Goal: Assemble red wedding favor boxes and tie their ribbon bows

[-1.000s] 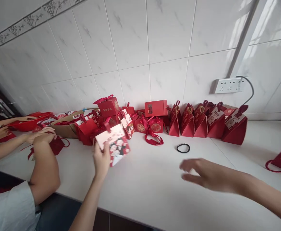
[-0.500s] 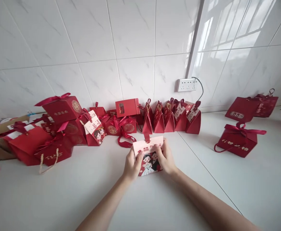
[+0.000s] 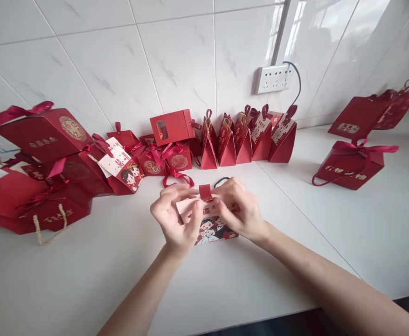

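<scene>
A red and pale pink paper gift box [image 3: 209, 228] with a cartoon bridal couple on its front stands on the white counter before me. A red ribbon loop [image 3: 205, 192] rises from its top edge. My left hand [image 3: 178, 214] grips the left part of the box top, thumb in front and fingers behind. From the right, my right hand [image 3: 241, 207] pinches the top edge the same way, its thumb close to the ribbon. The fingertips behind the box are partly hidden. A dark cord loop [image 3: 221, 180] shows just behind the box.
Upright red gift boxes [image 3: 246, 140] line the tiled wall. Stacked red boxes [image 3: 50, 135] with bows stand at left. To the right are a bow-tied red box [image 3: 354, 165] and leaning red bags [image 3: 375, 112]. A white power strip [image 3: 273, 78] is on the wall.
Both hands have moved from the sides of the box up to its top edge, beside the ribbon loop. The camera view has tilted down and come closer.
</scene>
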Tool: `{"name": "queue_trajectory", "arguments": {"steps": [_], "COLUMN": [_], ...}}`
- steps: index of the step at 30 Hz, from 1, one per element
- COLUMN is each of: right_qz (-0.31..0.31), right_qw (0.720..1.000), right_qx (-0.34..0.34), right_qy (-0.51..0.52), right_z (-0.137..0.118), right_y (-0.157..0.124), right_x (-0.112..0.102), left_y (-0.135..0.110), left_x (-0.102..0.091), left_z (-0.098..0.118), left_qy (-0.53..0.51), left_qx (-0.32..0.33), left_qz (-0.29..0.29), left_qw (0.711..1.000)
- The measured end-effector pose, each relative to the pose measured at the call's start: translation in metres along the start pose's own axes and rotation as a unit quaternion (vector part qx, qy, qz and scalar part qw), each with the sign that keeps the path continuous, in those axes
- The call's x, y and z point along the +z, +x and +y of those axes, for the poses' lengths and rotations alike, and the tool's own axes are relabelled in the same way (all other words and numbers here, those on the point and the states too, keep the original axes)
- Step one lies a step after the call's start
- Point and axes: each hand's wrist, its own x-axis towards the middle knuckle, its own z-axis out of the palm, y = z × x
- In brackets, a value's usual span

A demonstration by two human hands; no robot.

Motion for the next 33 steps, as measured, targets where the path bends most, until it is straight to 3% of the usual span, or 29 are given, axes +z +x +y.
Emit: {"name": "queue_trajectory", "arguments": {"steps": [3,5,33], "right_qz": [0.001,0.006,-0.015], "right_qw": [1.0,1.0,0.998], "right_qx": [0.007,0.019,0.056], "right_qy": [0.016,0.023,0.032], "right_z": [-0.0036,-0.0055,-0.0047], "right_y": [-0.0004,-0.0012,-0.0019], "right_x": [0.0026,0.0034,0.001], "left_y": [0.0049,0.0055,0.0032], "left_x": [-0.0047,-0.0082,-0.0047], "left_z": [0.0017,0.0021,0.0058], "left_qy": [0.074,0.116,0.14], "left_qx": [0.106,0.13,0.09], "left_qz": [-0.03,-0.055,-0.045], "left_qw": [0.991,0.983,0.985]}}
